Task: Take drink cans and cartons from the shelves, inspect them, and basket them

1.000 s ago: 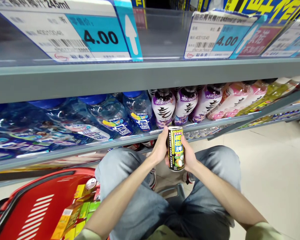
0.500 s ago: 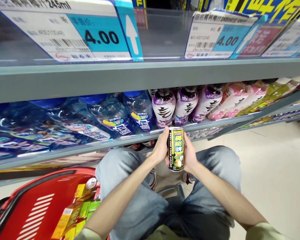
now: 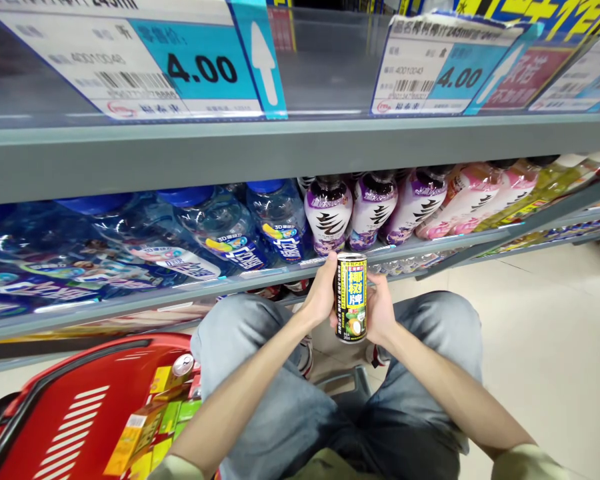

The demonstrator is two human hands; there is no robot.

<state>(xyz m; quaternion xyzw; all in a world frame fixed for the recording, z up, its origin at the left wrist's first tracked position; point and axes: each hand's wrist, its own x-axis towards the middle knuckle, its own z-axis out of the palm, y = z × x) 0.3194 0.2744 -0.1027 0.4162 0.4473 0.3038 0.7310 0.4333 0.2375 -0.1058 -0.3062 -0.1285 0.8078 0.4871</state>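
A black drink can [image 3: 351,300] with a yellow and blue label and a coconut picture is held upright between my two hands, above my knees. My left hand [image 3: 324,291] is closed on the can's left side, its thumb near the top rim. Against the right side rests my right hand [image 3: 381,308], fingers partly bent, some of them hidden behind the can. The can's front label faces me. Just behind it, on the shelf, stand bottles with purple and white labels [image 3: 329,217].
A grey shelf edge [image 3: 300,157] with price tags [image 3: 200,67] runs overhead. Blue-capped bottles [image 3: 280,223] line the lower shelf at left, pink-labelled bottles [image 3: 473,200] at right. A red basket [image 3: 55,400] holding cartons and a can stands at my left knee. Tiled floor [image 3: 545,320] lies right.
The can stays at nearly the same place between my hands. My right hand's fingers have lifted and shifted slightly at the can's right edge. The view has moved very little.
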